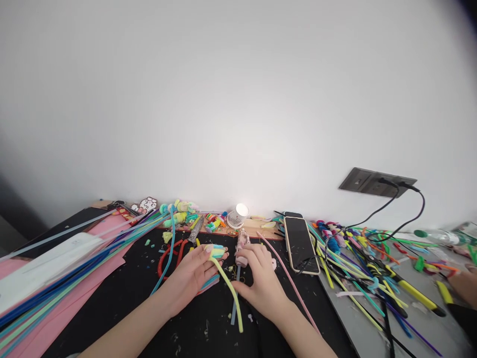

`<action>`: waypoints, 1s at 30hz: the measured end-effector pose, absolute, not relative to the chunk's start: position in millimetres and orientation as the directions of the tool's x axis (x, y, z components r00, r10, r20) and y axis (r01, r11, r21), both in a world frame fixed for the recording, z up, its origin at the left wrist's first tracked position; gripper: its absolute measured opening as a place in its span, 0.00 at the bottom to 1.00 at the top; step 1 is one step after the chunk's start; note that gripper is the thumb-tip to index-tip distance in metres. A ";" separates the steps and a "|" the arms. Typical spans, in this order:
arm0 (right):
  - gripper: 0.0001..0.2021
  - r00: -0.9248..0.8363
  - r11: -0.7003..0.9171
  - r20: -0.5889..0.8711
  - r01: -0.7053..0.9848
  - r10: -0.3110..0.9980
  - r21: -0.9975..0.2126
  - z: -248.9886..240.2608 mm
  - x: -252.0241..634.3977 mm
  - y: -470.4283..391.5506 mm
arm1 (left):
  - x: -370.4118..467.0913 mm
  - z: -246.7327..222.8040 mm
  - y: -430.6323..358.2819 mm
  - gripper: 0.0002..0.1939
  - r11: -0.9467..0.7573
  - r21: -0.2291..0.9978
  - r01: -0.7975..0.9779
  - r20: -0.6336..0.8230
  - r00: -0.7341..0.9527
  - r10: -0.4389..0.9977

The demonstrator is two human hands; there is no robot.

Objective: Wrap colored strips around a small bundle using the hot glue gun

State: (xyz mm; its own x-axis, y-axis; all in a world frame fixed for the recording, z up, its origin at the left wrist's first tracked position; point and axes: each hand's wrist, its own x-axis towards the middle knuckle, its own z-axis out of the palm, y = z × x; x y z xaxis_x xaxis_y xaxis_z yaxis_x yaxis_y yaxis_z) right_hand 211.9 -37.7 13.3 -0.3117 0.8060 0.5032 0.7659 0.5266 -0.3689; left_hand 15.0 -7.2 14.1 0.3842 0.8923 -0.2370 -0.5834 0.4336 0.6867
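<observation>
My left hand (192, 273) is closed around a small bundle of pastel chenille stems (216, 251) in yellow and blue. One yellow stem (230, 293) hangs from it toward me. My right hand (263, 278) is curled over a pink glue gun (243, 241), its palm side hidden. A translucent glue stick (234, 311) sticks out of the gun's rear, close to my thumb. Below my left fingers lie more striped blue and pink stems (209, 283). Red-handled pliers or scissors (175, 253) rest just left of that hand.
Long coloured stems (93, 253) and a white packet (48, 268) cover the left side. Behind the hands stands a white cup (238, 215). Right of them are a phone (300, 243), tangled stems (354, 268) and yellow-black pliers (413, 293). Another person's hand (464, 286) is at far right.
</observation>
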 end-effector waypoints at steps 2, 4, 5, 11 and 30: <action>0.16 -0.366 0.620 0.549 0.675 0.752 -0.400 12.8 204.7 -43.0 | 16.6 14.6 -9.7 0.06 0.417 0.707 -0.572 -0.204 0.399 0.894; 0.14 -0.381 0.687 0.605 0.592 0.699 -0.421 10.7 198.2 -47.2 | 18.9 14.7 -11.9 0.09 0.406 0.725 -0.557 -0.183 0.412 0.893; 0.15 -0.380 0.711 0.633 0.563 0.675 -0.420 9.6 195.6 -48.8 | 19.9 14.4 -12.8 0.10 0.401 0.733 -0.549 -0.175 0.417 0.892; 0.09 -0.257 0.683 0.690 0.570 0.677 -0.457 5.4 192.4 -50.8 | 20.7 12.3 -13.5 0.11 0.396 0.770 -0.501 -0.145 0.467 0.872; 0.08 -0.186 0.562 0.544 0.459 0.818 -0.688 6.2 193.3 -50.3 | 15.0 8.8 -10.1 0.07 0.417 0.771 -0.482 -0.168 0.477 0.862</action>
State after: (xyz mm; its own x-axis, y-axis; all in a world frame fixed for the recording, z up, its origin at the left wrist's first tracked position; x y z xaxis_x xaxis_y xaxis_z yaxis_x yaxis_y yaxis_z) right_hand 193.3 -50.3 6.2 -0.1864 0.8179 0.5443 0.4591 0.5623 -0.6877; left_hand 15.0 -10.1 8.8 0.4773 0.8625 -0.1682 -0.4819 0.4170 0.7706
